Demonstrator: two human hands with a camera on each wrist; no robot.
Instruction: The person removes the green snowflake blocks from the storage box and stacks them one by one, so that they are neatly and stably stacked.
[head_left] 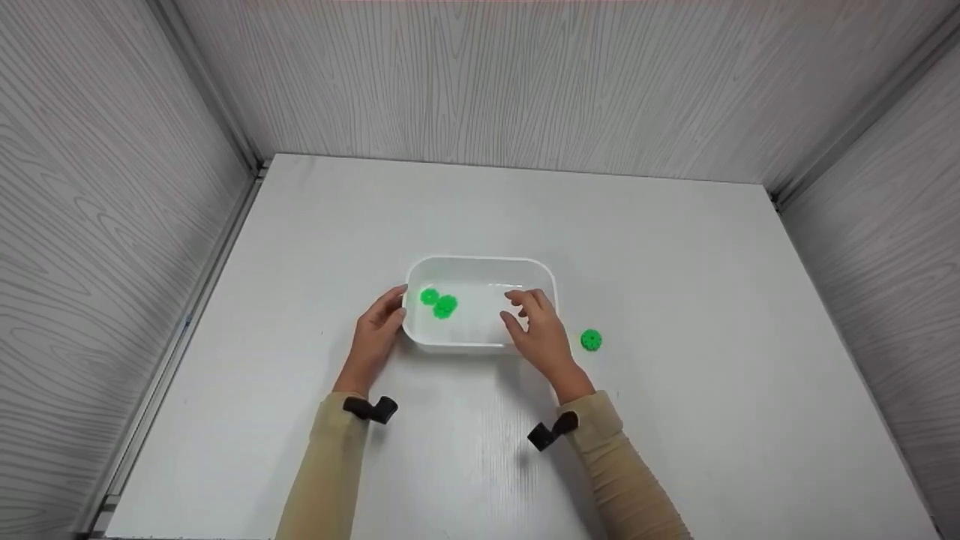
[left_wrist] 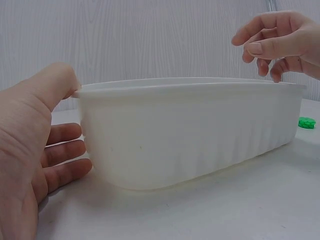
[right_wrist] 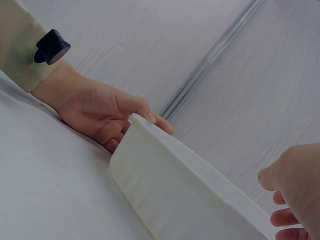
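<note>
A white plastic tub (head_left: 480, 326) stands on the table, with a few green notched discs (head_left: 445, 306) lying together near its left end, some overlapping. At that end my left hand (head_left: 375, 330) grips the tub from outside, its thumb on the rim and fingers against the wall in the left wrist view. Over the tub's right end hovers my right hand (head_left: 544, 337), fingers loosely bent and apart, with nothing seen between them. To the right of the tub, a single green notched disc (head_left: 591, 340) lies on the table.
The white table (head_left: 675, 420) is bounded by wood-grain panels at the back (head_left: 510, 82), left and right. Metal rails run along the side edges. A dark band with a small mount (head_left: 371, 409) sits on each sleeve cuff.
</note>
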